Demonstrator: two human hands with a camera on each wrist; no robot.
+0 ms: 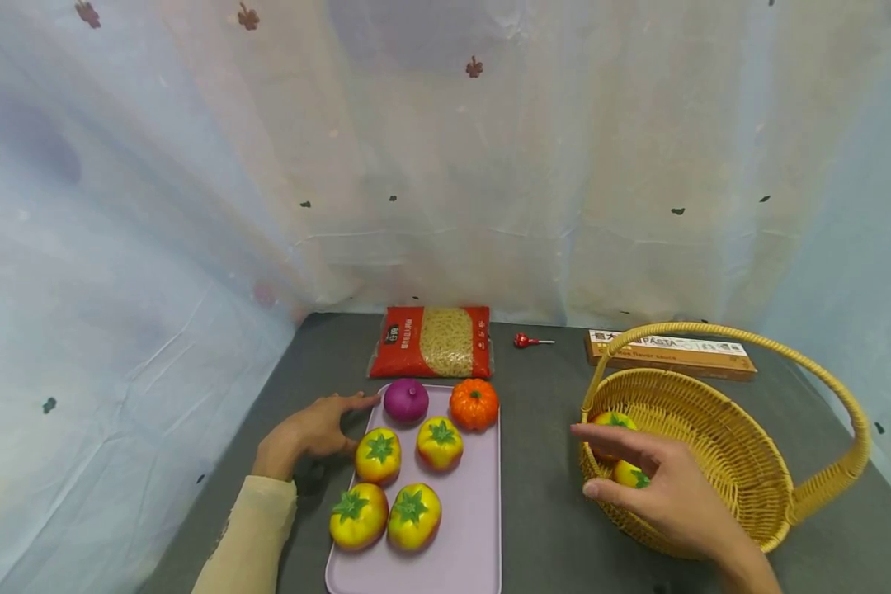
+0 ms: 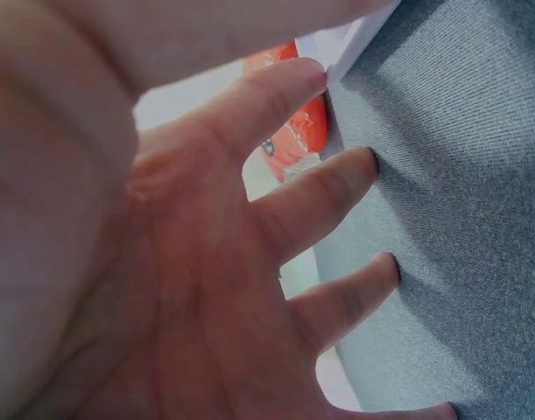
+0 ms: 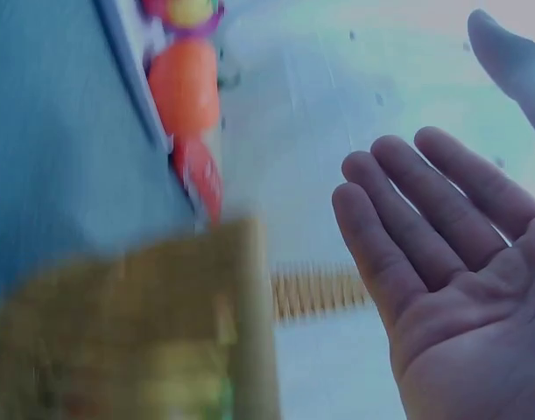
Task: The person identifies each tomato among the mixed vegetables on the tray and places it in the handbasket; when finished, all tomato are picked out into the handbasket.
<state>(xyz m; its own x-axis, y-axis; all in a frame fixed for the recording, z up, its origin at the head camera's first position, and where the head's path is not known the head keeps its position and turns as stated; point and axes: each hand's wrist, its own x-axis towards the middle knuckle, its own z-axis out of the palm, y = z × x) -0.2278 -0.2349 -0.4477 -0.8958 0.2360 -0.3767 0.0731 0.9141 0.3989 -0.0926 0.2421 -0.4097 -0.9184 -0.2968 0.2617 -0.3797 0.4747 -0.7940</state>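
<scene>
My left hand [image 1: 314, 431] is at the left edge of the pale purple tray [image 1: 475, 528], fingers spread and fingertips down on the dark table. On that tray sit a purple onion [image 1: 406, 401], an orange pumpkin [image 1: 474, 404] and several yellow-red persimmons [image 1: 413, 517] with green leafy tops. My right hand [image 1: 661, 487] hangs over the left side of the yellow wicker basket [image 1: 720, 437], fingers extended and thumb apart, holding nothing. Inside the basket, partly hidden by this hand, are persimmons [image 1: 615, 420]. In the right wrist view the palm is bare.
Behind the tray lies a red bag of pasta [image 1: 431, 342]. A red lollipop [image 1: 523, 340] is to its right, and a long pasta box [image 1: 671, 355] lies behind the basket. The basket's tall handle [image 1: 809, 363] arches up on the right. Pale curtains [image 1: 453, 165] surround the table.
</scene>
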